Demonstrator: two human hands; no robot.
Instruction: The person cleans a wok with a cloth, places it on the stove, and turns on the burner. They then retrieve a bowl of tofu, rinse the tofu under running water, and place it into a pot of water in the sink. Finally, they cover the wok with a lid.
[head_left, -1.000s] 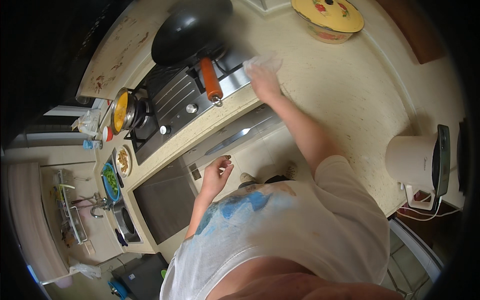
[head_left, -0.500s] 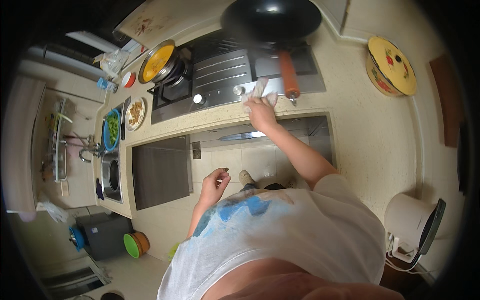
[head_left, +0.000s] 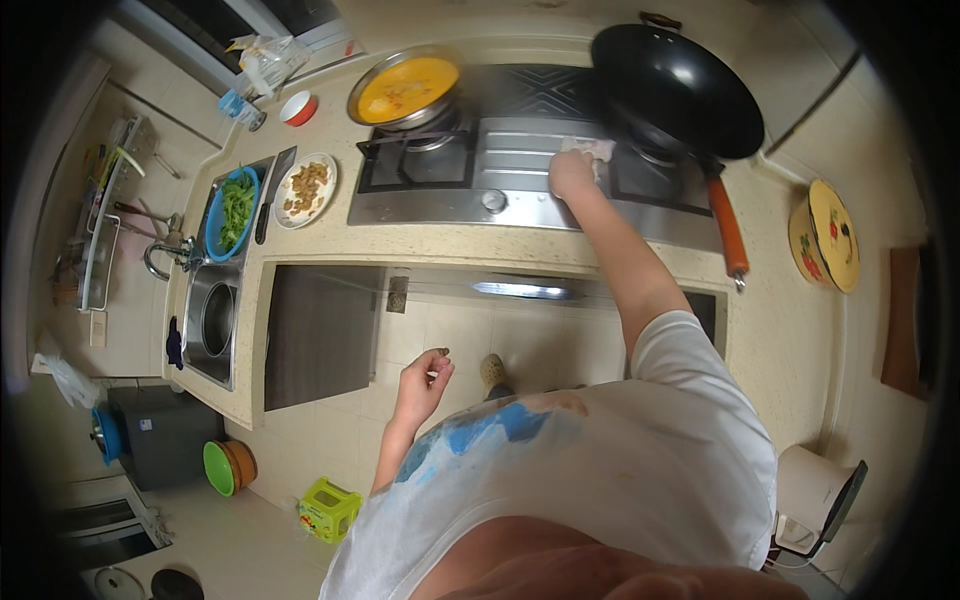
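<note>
My right hand (head_left: 572, 172) reaches out over the steel gas stove (head_left: 520, 205) and presses a white cloth (head_left: 597, 149) on its top plate, just left of a black wok (head_left: 680, 88) with an orange handle (head_left: 727, 225). My left hand (head_left: 425, 385) hangs in front of my body above the tiled floor, away from the counter. Its fingers are curled, with a small dark spot at the tips that I cannot make out. A steel pot (head_left: 405, 88) of orange-yellow liquid sits on the left burner.
Left of the stove lie a plate of brown food (head_left: 306, 188), a knife (head_left: 270, 195) and a blue colander of greens (head_left: 234, 208) over the sink (head_left: 215, 320). A yellow round tin (head_left: 828, 235) stands on the right counter, with a white kettle (head_left: 815, 490) nearer me.
My right hand has slid the cloth leftward, from beside the wok handle to the middle of the stove top. The view has swung along the counter. My left hand has stayed hanging.
</note>
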